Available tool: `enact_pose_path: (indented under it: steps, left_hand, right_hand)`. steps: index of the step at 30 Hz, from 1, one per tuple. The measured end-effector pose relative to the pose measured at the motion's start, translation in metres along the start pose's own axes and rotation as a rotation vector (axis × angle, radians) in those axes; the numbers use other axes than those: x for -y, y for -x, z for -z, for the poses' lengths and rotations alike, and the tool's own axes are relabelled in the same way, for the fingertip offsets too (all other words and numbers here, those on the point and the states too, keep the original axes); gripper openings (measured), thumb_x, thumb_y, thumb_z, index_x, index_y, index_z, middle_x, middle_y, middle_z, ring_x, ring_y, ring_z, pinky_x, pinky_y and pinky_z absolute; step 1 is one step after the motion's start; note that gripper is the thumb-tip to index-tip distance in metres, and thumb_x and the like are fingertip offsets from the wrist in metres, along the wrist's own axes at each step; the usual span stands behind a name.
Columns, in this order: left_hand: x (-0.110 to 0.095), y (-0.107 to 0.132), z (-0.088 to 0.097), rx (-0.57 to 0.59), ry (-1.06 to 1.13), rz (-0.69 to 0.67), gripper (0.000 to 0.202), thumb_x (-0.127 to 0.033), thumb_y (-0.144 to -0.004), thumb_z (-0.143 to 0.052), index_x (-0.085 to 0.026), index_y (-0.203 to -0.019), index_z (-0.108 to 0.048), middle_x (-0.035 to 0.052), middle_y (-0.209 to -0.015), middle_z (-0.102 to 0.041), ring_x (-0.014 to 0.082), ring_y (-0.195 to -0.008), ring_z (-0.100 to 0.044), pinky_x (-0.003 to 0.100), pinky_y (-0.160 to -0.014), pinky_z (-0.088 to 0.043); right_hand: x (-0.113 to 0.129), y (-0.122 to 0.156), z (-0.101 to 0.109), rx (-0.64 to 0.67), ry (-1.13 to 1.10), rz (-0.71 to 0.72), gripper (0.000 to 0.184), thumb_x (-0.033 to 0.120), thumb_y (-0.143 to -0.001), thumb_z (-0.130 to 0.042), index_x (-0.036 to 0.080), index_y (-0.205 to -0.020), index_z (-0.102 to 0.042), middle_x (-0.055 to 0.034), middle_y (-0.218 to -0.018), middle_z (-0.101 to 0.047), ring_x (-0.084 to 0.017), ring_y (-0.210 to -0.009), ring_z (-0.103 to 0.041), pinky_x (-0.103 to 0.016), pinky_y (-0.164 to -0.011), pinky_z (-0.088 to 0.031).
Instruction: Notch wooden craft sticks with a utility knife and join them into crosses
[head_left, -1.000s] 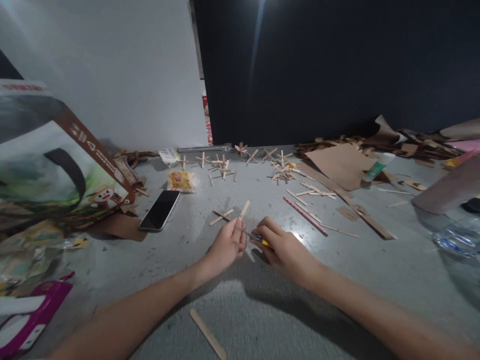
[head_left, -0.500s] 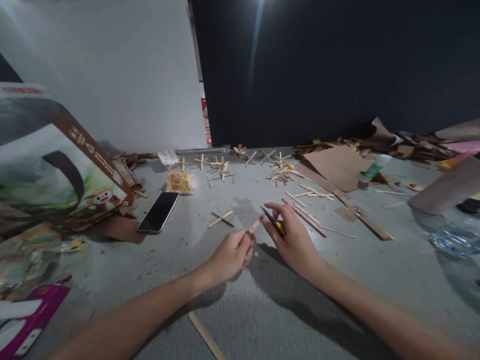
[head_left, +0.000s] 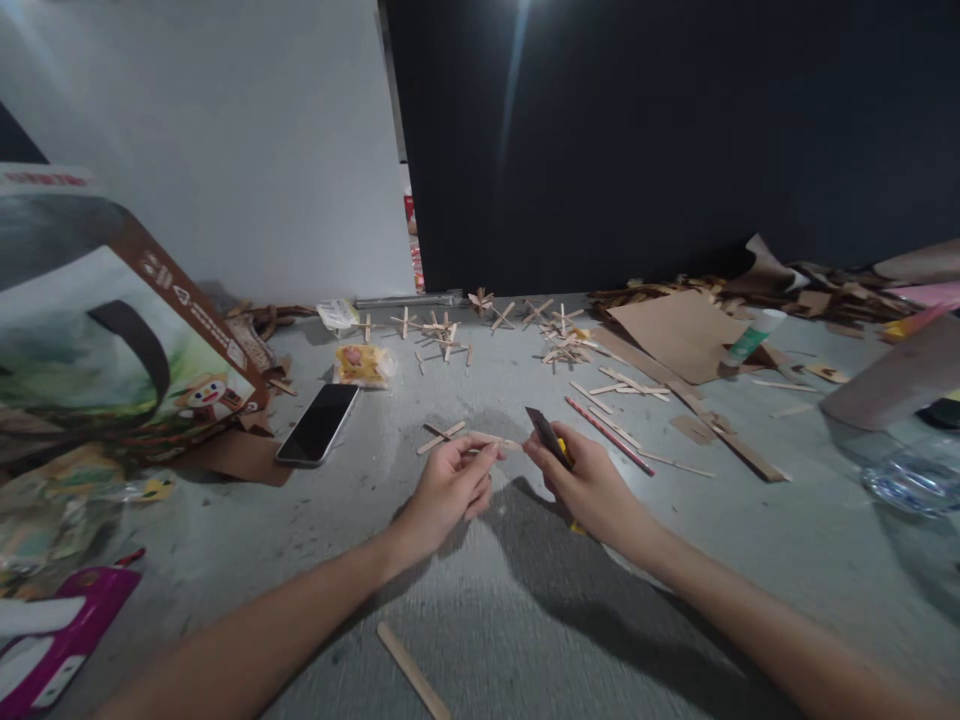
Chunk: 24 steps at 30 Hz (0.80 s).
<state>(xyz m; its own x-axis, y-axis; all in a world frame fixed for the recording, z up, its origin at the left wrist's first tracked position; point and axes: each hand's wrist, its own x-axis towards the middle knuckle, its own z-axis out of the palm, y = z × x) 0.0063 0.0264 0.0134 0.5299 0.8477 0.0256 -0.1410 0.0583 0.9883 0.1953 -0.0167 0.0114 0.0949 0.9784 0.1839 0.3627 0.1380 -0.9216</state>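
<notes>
My left hand [head_left: 446, 490] is closed, pinching a thin wooden craft stick [head_left: 495, 439] between thumb and fingers. The stick points right, its far end at the fingertips of my right hand [head_left: 589, 485]; whether they grip it I cannot tell. In that right hand sits a utility knife [head_left: 546, 432] with a dark blade pointing up and away and yellow parts showing between the fingers. Just beyond my left hand, two craft sticks lie crossed [head_left: 439, 438] on the grey table [head_left: 360, 560]. Another craft stick [head_left: 412, 670] lies near the front edge of view.
Left are a phone [head_left: 319, 425], a yellow packet [head_left: 364, 366], a large printed bag [head_left: 97, 320] and a purple-and-white tool [head_left: 71, 630]. Several crossed sticks [head_left: 448, 342] stand at the back. Rightward lie a red-striped pencil [head_left: 609, 436], cardboard [head_left: 675, 335] and a glue stick [head_left: 752, 338].
My left hand has turned and shifted slightly left, showing more of the stick. My right fingers have closed in to the stick's end, and the knife blade has tilted more upright.
</notes>
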Motion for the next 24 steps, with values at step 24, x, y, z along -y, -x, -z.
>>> enact_pose_path:
  steps: [24]
  left_hand:
    - [0.014,0.003,-0.002,-0.178,-0.233,-0.15,0.035,-0.048,-0.099,-0.067,-0.022,-0.114,-0.049,0.0025,-0.077,-0.078,0.0211,-0.066,-0.077,0.034,-0.067,-0.062]
  right_hand:
    - [0.014,0.023,-0.008,0.206,-0.006,0.216,0.033,0.028,-0.11,-0.043,0.024,-0.142,-0.048,-0.0028,-0.095,-0.07,-0.014,-0.063,-0.059,-0.026,-0.061,-0.049]
